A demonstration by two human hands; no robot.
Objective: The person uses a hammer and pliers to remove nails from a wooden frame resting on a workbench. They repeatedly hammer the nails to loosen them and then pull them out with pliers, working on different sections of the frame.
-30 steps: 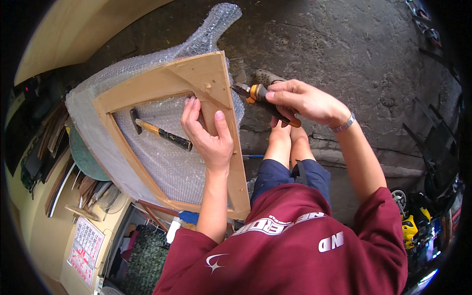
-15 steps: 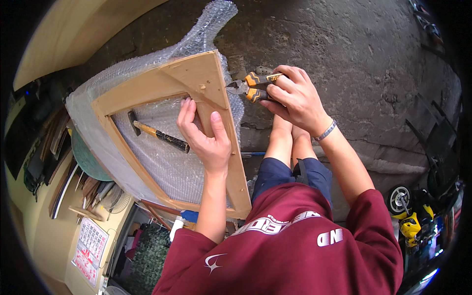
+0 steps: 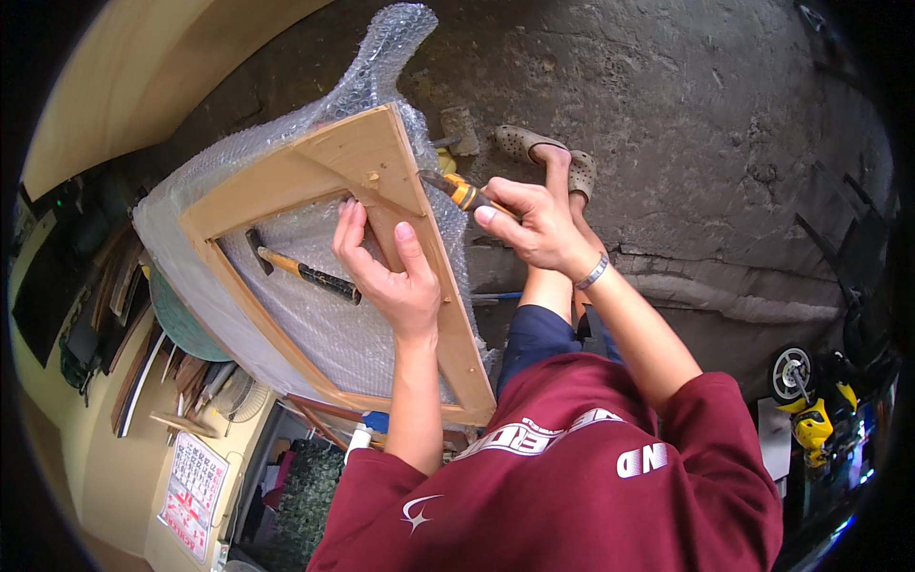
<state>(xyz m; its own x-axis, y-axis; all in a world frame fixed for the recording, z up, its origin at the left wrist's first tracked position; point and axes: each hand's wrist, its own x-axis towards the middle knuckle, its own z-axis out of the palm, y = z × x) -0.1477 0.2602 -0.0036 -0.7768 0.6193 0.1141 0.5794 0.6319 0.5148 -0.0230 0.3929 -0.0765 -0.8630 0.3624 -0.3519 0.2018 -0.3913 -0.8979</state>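
A light wooden frame (image 3: 276, 172) lies on bubble wrap (image 3: 386, 57) at the left, with a few small bumps or fasteners showing near its upper right corner. My left hand (image 3: 396, 281) rests at the frame's inner edge there, fingers lightly curved and thumb held apart over the wood. In my right hand (image 3: 543, 229) is a pair of pliers (image 3: 465, 194) with orange-and-black handles, seen nearly edge-on. Its jaws point at the outer edge of the frame near the corner; I cannot tell whether they touch. Inside the frame opening lies a hammer (image 3: 310, 273) with a worn black-and-yellow handle.
Rough concrete floor (image 3: 686, 143) stretches to the right. My feet in beige clogs (image 3: 519, 143) stand past the frame, near a small block (image 3: 460, 131). A fan (image 3: 240, 398), wood offcuts and a wall calendar (image 3: 193, 496) are at lower left; a yellow-and-black wheeled machine (image 3: 813, 424) at lower right.
My right hand has moved left and slightly down, turning the pliers from a flat, spread view to edge-on. The left hand stays at the frame, shifted slightly left in view.
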